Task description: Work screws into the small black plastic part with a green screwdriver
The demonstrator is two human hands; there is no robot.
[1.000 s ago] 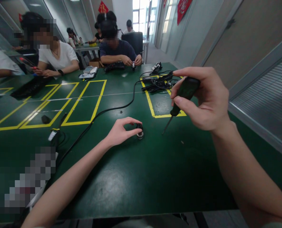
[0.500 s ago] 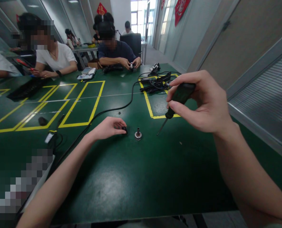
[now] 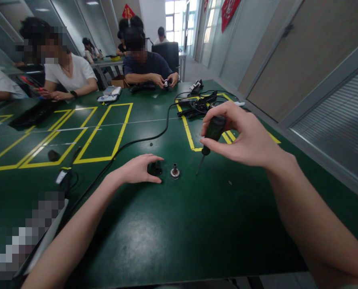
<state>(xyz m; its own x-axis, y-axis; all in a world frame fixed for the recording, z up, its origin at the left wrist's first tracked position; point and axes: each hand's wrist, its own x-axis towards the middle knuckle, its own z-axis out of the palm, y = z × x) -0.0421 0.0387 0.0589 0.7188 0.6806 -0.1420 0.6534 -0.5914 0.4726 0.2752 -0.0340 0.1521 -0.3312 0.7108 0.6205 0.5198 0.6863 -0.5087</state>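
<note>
My right hand [image 3: 236, 134] grips a screwdriver [image 3: 214, 130] by its dark handle, with the thin shaft slanting down and its tip close to the table. My left hand [image 3: 139, 168] rests low over the tabletop, thumb and fingers spread apart around a small black part [image 3: 157, 170]. That part stands on the green table [image 3: 166, 241] between the fingers and is partly hidden by them. Just right of it, a small round metal piece [image 3: 175, 172] with an upright stem sits on the table, apart from both hands.
A black cable [image 3: 142, 139] curves across the table to a heap of black parts [image 3: 201, 106] at the far right. Yellow tape [image 3: 118, 132] marks rectangles. A dark lump [image 3: 54, 155] lies at left. Co-workers sit along the far side, one person's hands [image 3: 166, 81] holding a small item.
My left hand has spread its fingers and let go of the small black part. My right hand has moved left and slightly down with the screwdriver, which now stands steeper.
</note>
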